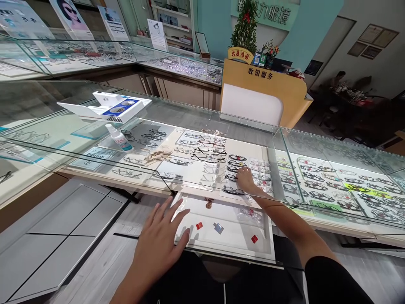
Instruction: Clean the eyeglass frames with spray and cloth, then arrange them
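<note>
My right hand [246,179] reaches over the drawer into the glass display case. Its curled fingers are at a dark-framed pair of eyeglasses [232,177] in a column of similar frames; the fingertips are partly hidden. Just below that hand lies another pair of black eyeglasses [233,190]. My left hand [163,230] has its fingers spread and holds nothing, hovering by the left side of the pulled-out white drawer [205,241]. Inside the drawer are small red packets [199,226], a grey-blue piece [218,228] and a clear plastic bag [249,216].
A spray bottle [119,138] and an opened white-and-blue box [122,109] stand on the glass top at left. A crumpled beige cloth [159,155] lies among the eyeglasses. More glass cases extend right. Behind is a yellow counter [262,90]; a person [338,79] sits far right.
</note>
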Motion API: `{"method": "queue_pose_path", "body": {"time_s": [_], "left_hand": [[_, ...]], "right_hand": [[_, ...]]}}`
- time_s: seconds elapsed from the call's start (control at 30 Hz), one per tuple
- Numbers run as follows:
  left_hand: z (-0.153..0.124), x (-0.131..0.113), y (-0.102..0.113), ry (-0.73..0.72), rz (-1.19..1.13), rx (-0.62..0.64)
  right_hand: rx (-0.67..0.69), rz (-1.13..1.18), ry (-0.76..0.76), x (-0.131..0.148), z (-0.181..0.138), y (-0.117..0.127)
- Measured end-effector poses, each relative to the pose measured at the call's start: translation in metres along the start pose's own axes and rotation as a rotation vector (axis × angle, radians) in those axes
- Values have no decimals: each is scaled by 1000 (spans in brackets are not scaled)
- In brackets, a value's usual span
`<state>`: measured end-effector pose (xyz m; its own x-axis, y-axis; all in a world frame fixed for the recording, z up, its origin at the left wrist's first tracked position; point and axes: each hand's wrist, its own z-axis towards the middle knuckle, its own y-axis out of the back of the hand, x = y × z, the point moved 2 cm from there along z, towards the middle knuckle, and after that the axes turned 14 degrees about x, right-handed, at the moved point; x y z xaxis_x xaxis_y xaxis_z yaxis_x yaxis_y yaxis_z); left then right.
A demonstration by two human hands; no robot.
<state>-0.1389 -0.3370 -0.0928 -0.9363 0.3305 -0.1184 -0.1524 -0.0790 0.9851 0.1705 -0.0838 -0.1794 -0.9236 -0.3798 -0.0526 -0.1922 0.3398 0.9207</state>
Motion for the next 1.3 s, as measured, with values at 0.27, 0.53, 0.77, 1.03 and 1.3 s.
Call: {"method": "queue_pose_path", "body": {"time_s": [0.27,0.53,0.77,1.03,1.3], "left_hand": [[-1,-2,2,7,-1,-9],[-1,-4,1,29,-2,22],[-3,-9,6,57,-24,23],[-3,-13,12,77,-97,28],[-3,-14,12,67,-78,21]], "right_hand": [[228,50,269,86,-102,26],[-103,187,391,114,-128,158],[-210,74,238,109,-28,193],[-141,64,196,117,-12,189],[-148,40,204,125,-38,187]]}}
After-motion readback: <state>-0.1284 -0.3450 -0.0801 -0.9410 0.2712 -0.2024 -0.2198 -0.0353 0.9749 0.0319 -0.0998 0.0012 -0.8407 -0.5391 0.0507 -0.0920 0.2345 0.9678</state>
